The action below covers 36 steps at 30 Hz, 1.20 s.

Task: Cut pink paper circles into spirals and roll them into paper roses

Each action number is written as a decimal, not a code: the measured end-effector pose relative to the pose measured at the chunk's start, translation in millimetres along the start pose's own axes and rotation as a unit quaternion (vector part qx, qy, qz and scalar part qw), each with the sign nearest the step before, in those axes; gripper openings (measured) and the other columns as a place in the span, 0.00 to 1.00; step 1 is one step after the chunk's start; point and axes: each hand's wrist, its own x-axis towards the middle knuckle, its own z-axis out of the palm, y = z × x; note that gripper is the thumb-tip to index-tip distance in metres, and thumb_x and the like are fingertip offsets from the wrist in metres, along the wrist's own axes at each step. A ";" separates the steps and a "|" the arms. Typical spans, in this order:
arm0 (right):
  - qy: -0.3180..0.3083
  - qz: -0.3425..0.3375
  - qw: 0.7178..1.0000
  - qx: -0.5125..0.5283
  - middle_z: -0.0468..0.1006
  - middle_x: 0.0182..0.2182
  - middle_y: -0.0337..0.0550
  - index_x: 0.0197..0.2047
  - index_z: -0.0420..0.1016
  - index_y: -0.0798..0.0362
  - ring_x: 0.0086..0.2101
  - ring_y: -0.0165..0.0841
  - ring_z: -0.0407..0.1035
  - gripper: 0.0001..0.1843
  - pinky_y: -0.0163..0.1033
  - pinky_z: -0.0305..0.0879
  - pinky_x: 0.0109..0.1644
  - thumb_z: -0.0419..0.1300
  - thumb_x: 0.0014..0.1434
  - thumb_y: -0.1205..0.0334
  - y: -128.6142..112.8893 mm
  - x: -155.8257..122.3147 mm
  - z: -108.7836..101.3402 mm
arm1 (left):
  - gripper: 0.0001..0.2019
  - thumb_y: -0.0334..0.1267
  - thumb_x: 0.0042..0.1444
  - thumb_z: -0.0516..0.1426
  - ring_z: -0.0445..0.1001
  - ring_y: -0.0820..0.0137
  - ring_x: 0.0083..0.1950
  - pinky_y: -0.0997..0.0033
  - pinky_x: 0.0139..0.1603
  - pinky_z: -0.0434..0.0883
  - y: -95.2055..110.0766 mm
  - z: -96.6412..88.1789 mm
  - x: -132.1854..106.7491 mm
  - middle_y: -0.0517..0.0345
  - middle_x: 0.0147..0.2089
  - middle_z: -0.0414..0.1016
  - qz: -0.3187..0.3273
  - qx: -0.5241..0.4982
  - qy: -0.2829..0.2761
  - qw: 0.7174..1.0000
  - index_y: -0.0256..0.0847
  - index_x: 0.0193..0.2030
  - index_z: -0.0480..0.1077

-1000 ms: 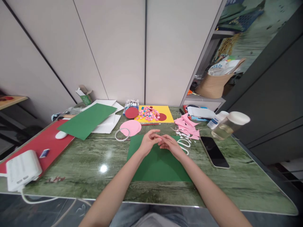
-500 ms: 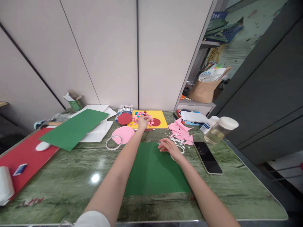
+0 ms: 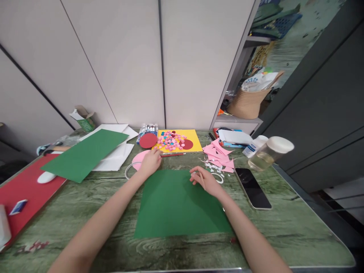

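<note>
A dark green paper sheet [image 3: 179,204] lies flat on the green marbled table in front of me. My left hand [image 3: 149,161] hovers at the sheet's far left corner, over a pink paper circle [image 3: 137,155] and a white tape ring [image 3: 127,172]. Its fingers are curled closed, and what they hold is hidden. My right hand [image 3: 204,180] rests on the sheet's far right edge with the fingertips pinched together. Beyond the hands a yellow sheet [image 3: 196,135] carries a heap of small pink round pieces [image 3: 170,141].
A dark red paper circle [image 3: 148,140] and a marker set [image 3: 148,129] sit by the yellow sheet. To the right lie pink scraps [image 3: 219,153], a phone [image 3: 252,182] and a lidded jar [image 3: 270,153]. To the left are a larger green sheet [image 3: 82,153], a white mouse [image 3: 46,176] and a red mat [image 3: 22,189].
My left hand reached out to the heap of pink pieces on the yellow sheet, then drew back to the green sheet's far left corner. The right hand stayed at the sheet's far edge.
</note>
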 end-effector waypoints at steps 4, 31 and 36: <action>-0.003 -0.006 1.000 -0.031 0.75 0.28 0.40 0.40 0.65 0.50 0.27 0.32 0.70 0.13 0.38 0.64 0.33 0.53 0.57 0.50 0.4 -1.6 -0.3 | 0.18 0.39 0.54 0.52 0.61 0.51 0.59 0.47 0.58 0.54 -29.3 -19.6 -45.9 0.42 0.58 0.65 -0.046 0.079 0.006 0.996 0.40 0.52 0.66; -0.027 0.023 0.910 -0.413 0.72 0.26 0.42 0.37 0.62 0.52 0.27 0.33 0.67 0.05 0.35 0.46 0.28 0.49 0.57 0.69 -6.6 -8.7 20.1 | 0.18 0.38 0.59 0.46 0.66 0.62 0.56 0.63 0.54 0.64 -27.0 -23.6 -73.4 0.45 0.55 0.67 0.007 0.218 -0.070 0.974 0.38 0.55 0.62; 0.011 0.056 0.896 -0.440 0.75 0.29 0.44 0.43 0.61 0.52 0.30 0.35 0.70 0.08 0.34 0.49 0.28 0.48 0.59 0.65 -2.1 -2.6 14.2 | 0.12 0.35 0.59 0.45 0.73 0.64 0.44 0.67 0.44 0.68 -22.4 -32.0 -76.7 0.46 0.43 0.74 -0.005 0.240 -0.067 0.969 0.37 0.44 0.67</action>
